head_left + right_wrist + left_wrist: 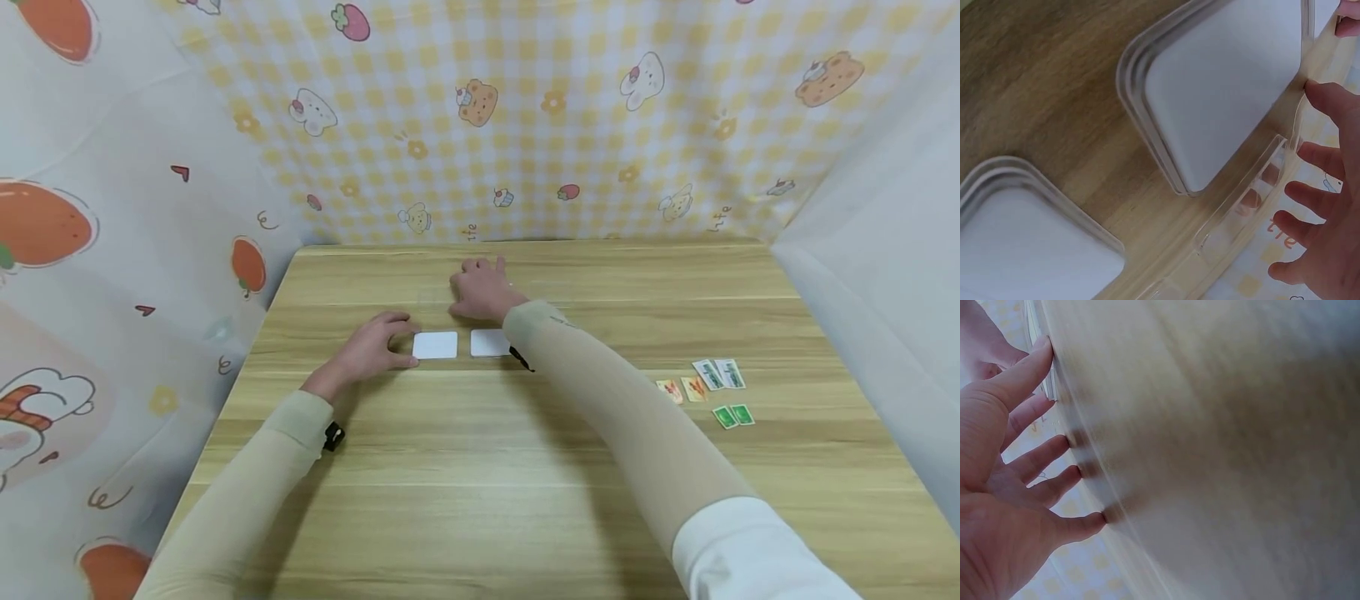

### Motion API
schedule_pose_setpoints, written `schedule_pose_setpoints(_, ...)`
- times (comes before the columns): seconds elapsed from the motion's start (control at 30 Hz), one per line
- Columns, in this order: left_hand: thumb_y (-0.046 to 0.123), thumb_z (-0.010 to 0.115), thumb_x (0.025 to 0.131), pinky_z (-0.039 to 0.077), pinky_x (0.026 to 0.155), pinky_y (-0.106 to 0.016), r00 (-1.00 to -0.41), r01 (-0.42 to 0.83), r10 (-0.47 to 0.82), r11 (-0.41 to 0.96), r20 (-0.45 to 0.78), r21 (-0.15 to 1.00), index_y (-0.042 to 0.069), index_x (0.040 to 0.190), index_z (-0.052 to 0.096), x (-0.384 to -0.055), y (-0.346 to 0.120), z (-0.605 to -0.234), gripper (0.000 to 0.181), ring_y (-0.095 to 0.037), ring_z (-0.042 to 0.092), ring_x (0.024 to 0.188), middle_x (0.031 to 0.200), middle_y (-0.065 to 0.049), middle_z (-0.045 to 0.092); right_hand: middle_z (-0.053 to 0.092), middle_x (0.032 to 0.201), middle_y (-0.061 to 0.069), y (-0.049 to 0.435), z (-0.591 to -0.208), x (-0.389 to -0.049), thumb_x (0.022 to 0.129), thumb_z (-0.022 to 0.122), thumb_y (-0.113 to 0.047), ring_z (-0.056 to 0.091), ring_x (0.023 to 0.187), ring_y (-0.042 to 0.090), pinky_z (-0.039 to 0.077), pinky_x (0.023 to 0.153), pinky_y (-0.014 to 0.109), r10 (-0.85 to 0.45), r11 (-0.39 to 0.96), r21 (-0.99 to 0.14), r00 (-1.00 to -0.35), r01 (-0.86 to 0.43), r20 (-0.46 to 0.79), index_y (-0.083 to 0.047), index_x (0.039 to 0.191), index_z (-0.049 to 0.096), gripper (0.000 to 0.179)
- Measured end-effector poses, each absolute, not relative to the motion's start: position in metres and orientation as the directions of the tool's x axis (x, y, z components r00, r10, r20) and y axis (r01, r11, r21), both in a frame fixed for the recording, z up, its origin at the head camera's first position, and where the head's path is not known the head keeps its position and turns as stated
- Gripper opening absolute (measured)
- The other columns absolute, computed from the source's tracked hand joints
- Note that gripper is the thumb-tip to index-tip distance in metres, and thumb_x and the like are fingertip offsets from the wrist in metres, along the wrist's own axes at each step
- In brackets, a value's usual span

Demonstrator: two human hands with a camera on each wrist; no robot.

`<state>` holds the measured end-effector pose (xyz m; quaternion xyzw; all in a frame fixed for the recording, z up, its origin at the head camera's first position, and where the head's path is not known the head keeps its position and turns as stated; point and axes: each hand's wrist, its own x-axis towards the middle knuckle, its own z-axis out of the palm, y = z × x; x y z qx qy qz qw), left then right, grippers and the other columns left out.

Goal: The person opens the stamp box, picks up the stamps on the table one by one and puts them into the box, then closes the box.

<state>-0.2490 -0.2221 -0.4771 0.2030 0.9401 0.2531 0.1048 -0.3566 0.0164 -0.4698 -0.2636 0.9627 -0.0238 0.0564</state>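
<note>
Tabletop point(420, 492) boxes point(435, 345) stretch sideways (left hand point(367, 346) touches one, right hand point(482, 292) empty, both spread).

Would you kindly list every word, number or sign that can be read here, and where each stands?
"life", apparently, slanted: on the checked curtain, low right and low centre.
Too small to read: any print on the small picture cards.
Too blurred to read: the dark mark on the right sleeve.
</note>
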Motion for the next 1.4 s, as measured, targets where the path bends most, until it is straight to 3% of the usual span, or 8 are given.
schedule_pose_setpoints(0.3,0.034,0.081,0.087,0.03,0.109,-0.065,-0.892,0.339,0.444,0.784,-0.088,0.521,0.013,0.141,0.06,-0.248,-0.22,-0.477,0.061,-0.042,0.032,0.142,0.156,-0.018,0.037,0.046,0.147,0.01,0.02,-0.467,-0.353,0.09,0.063,-0.06,0.037,0.139,0.039,0.015,0.112,0.071,-0.493,0.87,-0.052,-0.863,-0.49,-0.107,-0.02,0.123,0.067,0.052)
schedule_pose_setpoints(0.6,0.034,0.08,0.088,0.028,0.111,-0.062,-0.892,0.352,0.448,0.775,-0.063,0.526,0.014,0.142,0.058,-0.248,-0.219,-0.48,0.062,-0.04,0.032,0.143,0.156,-0.016,0.038,0.042,0.152,0.012,0.027,-0.454,-0.345,0.089,0.066,-0.056,0.036,0.14,0.038,0.014,0.112,0.071,-0.513,0.859,-0.057,-0.855,-0.509,-0.08,-0.016,0.138,0.058,0.063)
schedule_pose_setpoints(0.9,0.033,0.081,0.088,0.028,0.111,-0.063,-0.897,0.33,0.435,0.775,-0.076,0.538,0.013,0.145,0.055,-0.247,-0.22,-0.475,0.066,-0.039,0.033,0.142,0.155,-0.017,0.038,0.039,0.153,0.012,0.045,-0.424,-0.331,0.095,0.065,-0.047,0.032,0.142,0.037,0.011,0.113,0.069,-0.603,0.797,-0.068,-0.796,-0.6,-0.042,-0.017,0.15,0.045,0.066)
schedule_pose_setpoints(1.13,0.031,0.082,0.087,0.028,0.112,-0.061,-0.902,0.3,0.422,0.762,-0.088,0.573,0.01,0.148,0.05,-0.242,-0.215,-0.468,0.072,-0.038,0.035,0.142,0.153,-0.015,0.042,0.042,0.152,0.009,0.072,-0.406,-0.311,0.096,0.066,-0.046,0.033,0.142,0.034,0.005,0.114,0.068,-0.65,0.757,-0.09,-0.76,-0.647,0.001,-0.02,0.151,0.044,0.065)
schedule_pose_setpoints(1.4,0.032,0.081,0.087,0.03,0.113,-0.058,-0.914,0.308,0.404,0.762,-0.045,0.569,0.012,0.149,0.049,-0.24,-0.191,-0.456,0.073,-0.036,0.037,0.142,0.153,-0.013,0.044,0.045,0.148,0.01,0.125,-0.399,-0.288,0.096,0.067,-0.039,0.035,0.141,0.034,0.01,0.113,0.07,-0.662,0.741,-0.098,-0.747,-0.664,0.051,-0.019,0.149,0.047,0.06)
